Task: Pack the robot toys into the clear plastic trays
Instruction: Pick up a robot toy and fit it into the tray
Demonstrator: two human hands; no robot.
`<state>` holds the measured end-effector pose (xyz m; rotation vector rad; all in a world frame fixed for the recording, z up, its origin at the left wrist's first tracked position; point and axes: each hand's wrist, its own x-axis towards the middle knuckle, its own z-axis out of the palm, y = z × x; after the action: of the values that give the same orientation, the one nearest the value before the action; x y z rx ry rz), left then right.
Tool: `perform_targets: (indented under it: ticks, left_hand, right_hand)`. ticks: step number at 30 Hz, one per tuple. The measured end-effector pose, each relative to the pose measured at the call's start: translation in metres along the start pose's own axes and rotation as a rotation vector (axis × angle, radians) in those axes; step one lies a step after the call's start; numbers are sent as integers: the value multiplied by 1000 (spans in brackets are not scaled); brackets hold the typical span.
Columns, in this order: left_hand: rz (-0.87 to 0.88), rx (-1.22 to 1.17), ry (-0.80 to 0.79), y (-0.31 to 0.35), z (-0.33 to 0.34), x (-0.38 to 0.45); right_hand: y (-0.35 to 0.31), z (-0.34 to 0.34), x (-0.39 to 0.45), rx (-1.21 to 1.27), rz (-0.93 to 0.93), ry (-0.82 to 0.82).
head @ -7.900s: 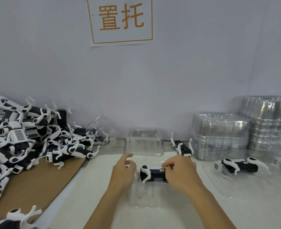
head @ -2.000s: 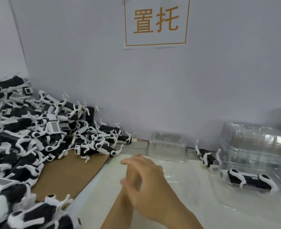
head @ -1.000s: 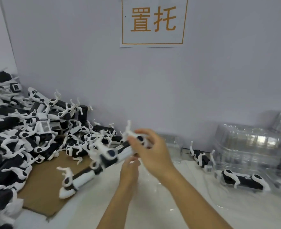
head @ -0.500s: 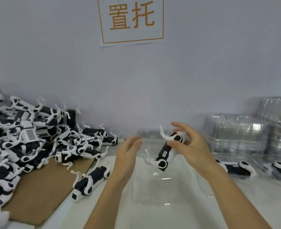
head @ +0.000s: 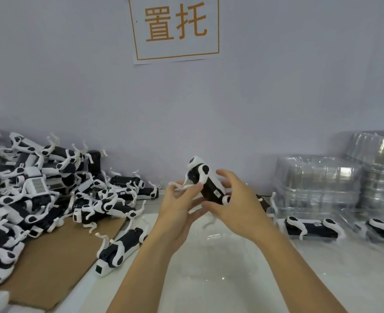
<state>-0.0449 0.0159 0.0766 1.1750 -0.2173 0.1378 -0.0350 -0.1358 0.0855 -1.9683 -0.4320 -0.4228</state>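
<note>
Here both hands raised over tabletop (head: 322, 279). Right hand (head: 238, 206) grip curled round tilted robot toy (head: 205, 181), nose at 11 o'clock. Left hand (head: 177, 211) pinches its white leg.

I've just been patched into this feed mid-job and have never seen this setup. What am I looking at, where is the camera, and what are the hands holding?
There is no machine here: a person works bare-handed, and the single camera sits on their head, looking forward and down. Both hands, left hand and right hand, hold one black-and-white robot toy in the air above a clear plastic tray on the white table. A pile of robot toys lies at left, stacked clear trays at right, with a packed toy in front of them.
</note>
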Motion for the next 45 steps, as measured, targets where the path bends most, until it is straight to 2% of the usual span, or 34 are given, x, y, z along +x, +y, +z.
perform_targets:
  ticks: [2, 5, 8, 10, 11, 14, 17, 21, 26, 31, 36, 41, 45]
  left_hand:
    - [-1, 42, -11, -1, 3, -1]
    - [49, 299, 45, -2, -8, -2]
    - [75, 516, 170, -16, -28, 3]
    - [-38, 611, 234, -35, -38, 3]
    - [-121, 611, 242, -45, -41, 2]
    - [-323, 393, 263, -66, -47, 2]
    - [-330, 408, 238, -68, -55, 8]
    - [-351, 387, 171, -61, -51, 2]
    - [-362, 302, 180, -56, -52, -1]
    - [-381, 339, 215, -52, -46, -3]
    - [-439, 310, 190, -49, -48, -1]
    - [-415, 570, 313, -58, -51, 7]
    - [-426, 616, 327, -55, -49, 7]
  right_hand:
    - [4, 2, 1, -66, -4, 84]
    - [11, -6, 4, -155, 4, 196]
    - [21, -22, 6, -258, 8, 180]
    - [27, -27, 6, -286, 6, 118]
    - [28, -27, 5, -301, 8, 88]
    - [32, -19, 2, -416, 5, -7]
    - [31, -9, 0, -470, 17, -80]
    - [35, 5, -5, -411, 154, -269]
    - [47, 7, -8, -340, 224, -339]
    - [51, 10, -11, -342, 226, -254]
    - [53, 10, -10, -295, 231, -272]
    - [52, 12, -12, -289, 237, -272]
    - [49, 10, -13, -290, 219, -276]
